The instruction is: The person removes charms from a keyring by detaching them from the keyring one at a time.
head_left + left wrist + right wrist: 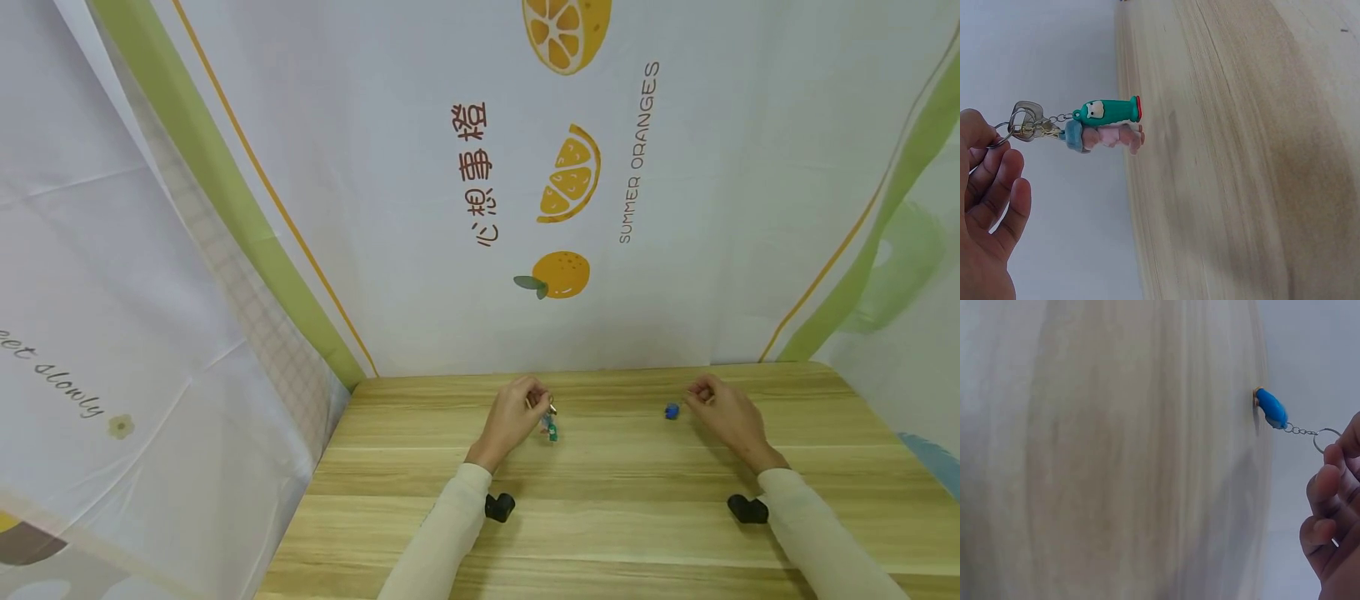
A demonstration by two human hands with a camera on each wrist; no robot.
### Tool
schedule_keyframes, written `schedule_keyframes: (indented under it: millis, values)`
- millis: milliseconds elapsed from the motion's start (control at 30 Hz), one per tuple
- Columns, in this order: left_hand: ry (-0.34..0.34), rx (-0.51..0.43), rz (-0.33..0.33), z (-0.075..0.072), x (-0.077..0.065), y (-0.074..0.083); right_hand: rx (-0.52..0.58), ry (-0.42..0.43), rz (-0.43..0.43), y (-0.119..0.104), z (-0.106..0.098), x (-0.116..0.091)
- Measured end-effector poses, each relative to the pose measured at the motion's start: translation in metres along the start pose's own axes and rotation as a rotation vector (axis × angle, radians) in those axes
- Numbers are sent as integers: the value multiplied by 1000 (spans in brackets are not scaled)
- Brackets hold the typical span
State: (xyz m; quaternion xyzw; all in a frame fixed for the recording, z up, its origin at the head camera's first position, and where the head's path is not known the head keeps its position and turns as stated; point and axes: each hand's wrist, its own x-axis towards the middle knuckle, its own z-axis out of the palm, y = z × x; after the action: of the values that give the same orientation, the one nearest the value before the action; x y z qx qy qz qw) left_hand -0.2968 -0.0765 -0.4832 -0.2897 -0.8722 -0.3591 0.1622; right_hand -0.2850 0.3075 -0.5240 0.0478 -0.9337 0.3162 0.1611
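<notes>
My left hand [513, 421] pinches the metal key ring [1001, 134] of a keychain between thumb and finger. From it hang a green figure charm [1110, 110] with a white face and red base, and a pink figure charm [1113, 135] in a blue-grey hat. To the right, my right hand [729, 421] pinches another ring [1326, 439]. A short chain [1299, 430] joins that ring to a blue figure charm [1272, 407] with an orange end, tilted in the right wrist view. Whether the blue charm touches the table, I cannot tell.
Both hands are over the far part of a wood-grain table [615, 500]. Behind its back edge hangs a white cloth [412, 275] printed with oranges. Another pale cloth [187, 333] hangs on the left. Black wrist mounts [500, 507] sit by both cuffs.
</notes>
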Motion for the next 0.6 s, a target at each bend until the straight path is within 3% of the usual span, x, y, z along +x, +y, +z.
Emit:
schedule_keyframes:
  millis: [600]
  values:
    - [3,-18,-12,-2,-1,-1,-59,-72,114,15,-3,-7]
